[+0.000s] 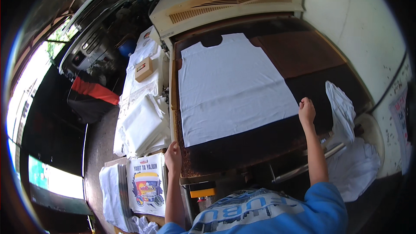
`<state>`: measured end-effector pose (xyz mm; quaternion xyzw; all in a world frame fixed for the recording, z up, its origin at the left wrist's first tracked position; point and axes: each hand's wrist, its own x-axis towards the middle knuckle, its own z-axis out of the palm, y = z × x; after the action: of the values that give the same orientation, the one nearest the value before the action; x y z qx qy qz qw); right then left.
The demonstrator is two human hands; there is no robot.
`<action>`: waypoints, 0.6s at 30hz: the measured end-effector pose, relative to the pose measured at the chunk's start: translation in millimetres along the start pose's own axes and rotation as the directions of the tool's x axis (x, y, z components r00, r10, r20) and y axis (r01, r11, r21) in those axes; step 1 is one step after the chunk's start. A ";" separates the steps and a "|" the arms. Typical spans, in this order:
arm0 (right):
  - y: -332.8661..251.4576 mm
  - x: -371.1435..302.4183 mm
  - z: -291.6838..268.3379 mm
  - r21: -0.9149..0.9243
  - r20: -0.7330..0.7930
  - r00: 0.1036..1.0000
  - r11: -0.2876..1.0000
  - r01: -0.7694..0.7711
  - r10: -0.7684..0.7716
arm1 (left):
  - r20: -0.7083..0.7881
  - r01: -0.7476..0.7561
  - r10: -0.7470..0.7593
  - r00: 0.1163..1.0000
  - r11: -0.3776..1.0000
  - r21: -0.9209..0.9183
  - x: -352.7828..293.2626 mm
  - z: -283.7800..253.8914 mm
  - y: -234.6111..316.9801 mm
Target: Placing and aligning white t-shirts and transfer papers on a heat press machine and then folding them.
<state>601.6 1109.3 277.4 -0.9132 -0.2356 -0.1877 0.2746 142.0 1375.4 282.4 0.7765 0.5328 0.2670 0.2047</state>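
A white sleeveless shirt-shaped piece of cloth (236, 86) lies flat on the dark brown bed (242, 145) of a large press, its neck cut-out toward the far side. Faint wrinkles run across its lower half. Beside the cloth's near right corner is my right hand (307, 112), fingers bent together; whether the edge is pinched between them is hidden. My left hand (173, 158) is at the bed's near left corner, left of the cloth and apart from it. Its fingers are curled in, and nothing shows in them.
The press's beige hood (229, 6) stands at the far end. White folded cloths (145, 125) and a small cardboard box (143, 69) sit on the left-hand table. Nearer lies a stack of printed cloths (147, 186). More white cloth (340, 108) hangs at right by a metal bar (310, 164).
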 end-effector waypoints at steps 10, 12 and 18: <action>13.7 -134.1 -85.8 0.163 -0.048 0.998 0.986 0.044 -0.037 | 0.038 -0.088 0.110 0.993 0.926 -0.367 -55.8 -13.4 56.4; 24.2 -151.1 -106.5 0.112 0.033 0.999 0.994 -0.010 0.006 | 0.109 -0.164 0.235 0.966 0.879 -0.447 -79.4 4.8 94.0; 88.9 -153.1 -144.3 0.021 -0.062 0.993 0.995 -0.098 0.099 | 0.487 0.066 0.354 0.798 0.752 -0.655 -172.1 42.5 170.4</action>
<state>492.9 908.4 280.7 -0.9147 -0.1831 -0.2006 0.2992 241.4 1153.4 318.4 0.7419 0.2539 0.1968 0.5886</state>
